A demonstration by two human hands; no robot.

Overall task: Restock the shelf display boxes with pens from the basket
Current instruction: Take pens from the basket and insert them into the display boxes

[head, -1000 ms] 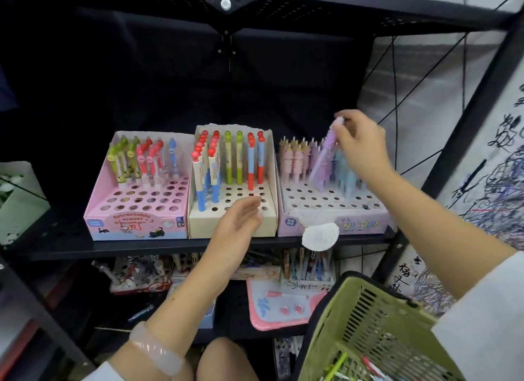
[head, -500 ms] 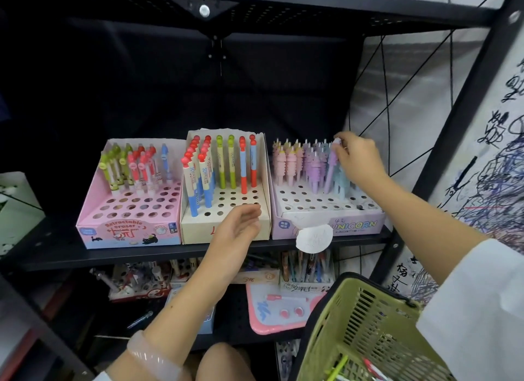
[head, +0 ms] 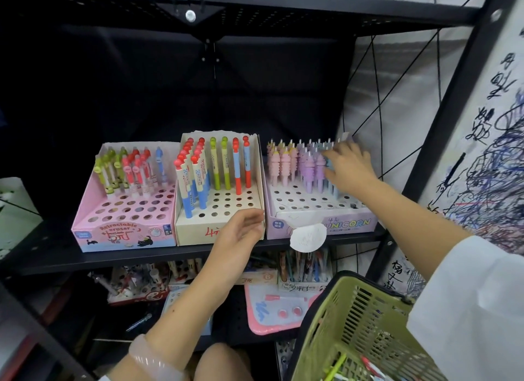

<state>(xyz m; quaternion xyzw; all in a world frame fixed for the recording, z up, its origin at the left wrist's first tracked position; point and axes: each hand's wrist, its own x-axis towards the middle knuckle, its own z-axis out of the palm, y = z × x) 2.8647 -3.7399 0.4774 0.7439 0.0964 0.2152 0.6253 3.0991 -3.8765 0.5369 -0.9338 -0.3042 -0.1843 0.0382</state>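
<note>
On the black shelf (head: 56, 256) the pink eraser box (head: 124, 224), then her slack, empty left hand (head: 241, 236) fronting the cream box (head: 195, 233), her right hand (head: 350, 168) among the unicorn pens (head: 300, 165), grip unclear, green basket (head: 357, 318) lowest.

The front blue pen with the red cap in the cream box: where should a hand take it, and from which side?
Pinch the front blue pen at its cream upper barrel, from above and the front-left. It stands upright in its hole, so it lifts straight up; other pens crowd behind and right.
</note>
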